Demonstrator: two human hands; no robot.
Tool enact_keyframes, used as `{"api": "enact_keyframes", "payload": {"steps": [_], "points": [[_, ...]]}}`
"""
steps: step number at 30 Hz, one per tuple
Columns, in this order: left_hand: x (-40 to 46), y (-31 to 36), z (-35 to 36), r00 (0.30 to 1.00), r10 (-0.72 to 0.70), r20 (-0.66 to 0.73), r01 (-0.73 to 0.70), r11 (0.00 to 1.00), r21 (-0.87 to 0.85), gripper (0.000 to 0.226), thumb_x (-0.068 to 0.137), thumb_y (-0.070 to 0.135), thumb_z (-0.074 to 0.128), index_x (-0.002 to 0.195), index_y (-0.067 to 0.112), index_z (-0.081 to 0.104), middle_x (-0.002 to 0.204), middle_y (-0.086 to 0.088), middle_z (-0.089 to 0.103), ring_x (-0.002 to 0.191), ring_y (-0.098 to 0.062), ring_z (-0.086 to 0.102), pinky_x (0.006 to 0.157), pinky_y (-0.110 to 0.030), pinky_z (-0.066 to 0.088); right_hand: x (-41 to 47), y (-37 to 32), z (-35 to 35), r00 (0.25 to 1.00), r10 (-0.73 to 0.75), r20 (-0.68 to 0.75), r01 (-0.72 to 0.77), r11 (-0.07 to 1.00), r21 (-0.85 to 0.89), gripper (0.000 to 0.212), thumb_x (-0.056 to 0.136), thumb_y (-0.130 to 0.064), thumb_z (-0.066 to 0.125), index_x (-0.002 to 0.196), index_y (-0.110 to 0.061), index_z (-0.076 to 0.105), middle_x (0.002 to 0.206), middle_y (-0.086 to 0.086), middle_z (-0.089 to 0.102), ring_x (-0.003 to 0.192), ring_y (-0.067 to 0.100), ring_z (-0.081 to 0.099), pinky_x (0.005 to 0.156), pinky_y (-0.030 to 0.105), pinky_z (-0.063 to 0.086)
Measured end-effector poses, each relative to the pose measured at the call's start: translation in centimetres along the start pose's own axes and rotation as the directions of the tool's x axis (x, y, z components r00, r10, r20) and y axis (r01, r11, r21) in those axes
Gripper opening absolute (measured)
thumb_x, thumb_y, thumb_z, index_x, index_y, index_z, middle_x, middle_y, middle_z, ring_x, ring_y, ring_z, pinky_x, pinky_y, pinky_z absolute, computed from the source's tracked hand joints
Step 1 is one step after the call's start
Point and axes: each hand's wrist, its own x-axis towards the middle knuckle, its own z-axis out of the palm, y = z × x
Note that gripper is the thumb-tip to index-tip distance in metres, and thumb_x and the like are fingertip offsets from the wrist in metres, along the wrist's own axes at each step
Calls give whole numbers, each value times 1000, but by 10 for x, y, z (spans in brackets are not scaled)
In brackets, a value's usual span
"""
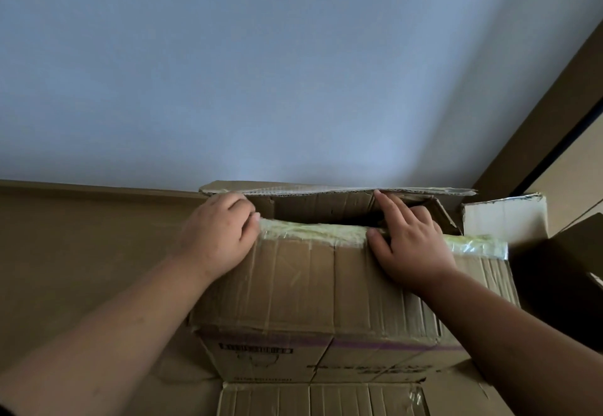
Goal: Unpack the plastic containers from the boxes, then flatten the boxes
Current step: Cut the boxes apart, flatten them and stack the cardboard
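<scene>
A worn cardboard box (310,288) stands in front of me against the wall, its top flaps parted along a taped seam. My left hand (217,233) grips the left end of the near flap's taped edge, fingers curled over it. My right hand (408,239) holds the same edge further right, thumb on top and fingers reaching into the gap toward the far flap (326,189). The inside is dark; no plastic containers show.
A flattened cardboard piece (326,399) lies on the floor before the box. Another open box (505,216) stands to the right, with a dark shape beside it. A brown skirting board (98,189) runs along the pale wall; a door frame (538,128) rises at right.
</scene>
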Motion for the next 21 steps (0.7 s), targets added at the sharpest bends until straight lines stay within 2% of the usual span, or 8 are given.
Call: {"api": "enact_keyframes", "payload": {"steps": [4,7,9,12,16,18,19,21], "points": [[-4,-8,-1,997,-3,81,-9,989,147,45,95,30,34,84,12,73,83,-1,68,83,-22,62,73,-36,54,0,0,5,996,-68,-59,66,997,-29,63,91,-55,36,148,-28,40,145,-5,53,115,27,50,94,45,45],[0,-3,0,990,-29,141,1,982,189,42,98,29,36,79,12,70,77,-4,66,81,-26,61,79,-39,53,0,6,6,996,-82,-45,78,994,-79,57,91,-57,32,137,-28,50,134,-8,60,107,25,49,90,42,46],[5,0,-4,984,-36,173,-5,973,229,42,99,31,38,79,11,70,80,-7,66,85,-29,61,84,-41,51,1,9,7,997,-75,-36,72,993,-94,55,91,-58,31,128,-27,57,128,-7,61,104,24,48,88,42,45],[10,-2,-9,976,-35,217,-17,972,235,42,100,37,37,88,13,69,91,-5,65,98,-27,58,92,-39,46,3,10,11,996,-66,-57,60,992,-115,48,92,-56,32,99,-25,67,120,-5,62,99,25,47,86,41,46],[8,-3,-12,969,-15,247,-51,965,258,62,95,55,16,90,20,66,92,1,64,100,-22,58,89,-39,47,3,11,10,998,-43,-50,39,997,-71,50,94,-58,28,79,-24,62,100,-6,59,99,23,48,88,41,45],[7,-25,-17,951,-128,280,31,944,329,74,88,73,8,87,24,63,93,3,66,103,-22,60,91,-40,41,2,19,9,998,-30,-55,26,997,-75,53,94,-58,26,77,-23,62,93,-6,57,98,23,50,86,41,45],[4,-42,-21,933,-194,303,81,934,349,81,83,80,2,82,24,60,91,3,66,100,-22,62,89,-39,41,1,22,10,998,-23,-51,18,997,-80,55,94,-59,24,77,-23,63,91,-5,57,97,23,50,86,41,45],[-6,-69,-26,923,-194,332,91,949,301,80,79,81,-5,70,24,50,79,2,65,86,-23,64,75,-35,46,2,21,12,999,-27,-41,23,996,-81,57,94,-59,22,77,-24,63,88,-5,56,95,23,51,85,41,44]]}}
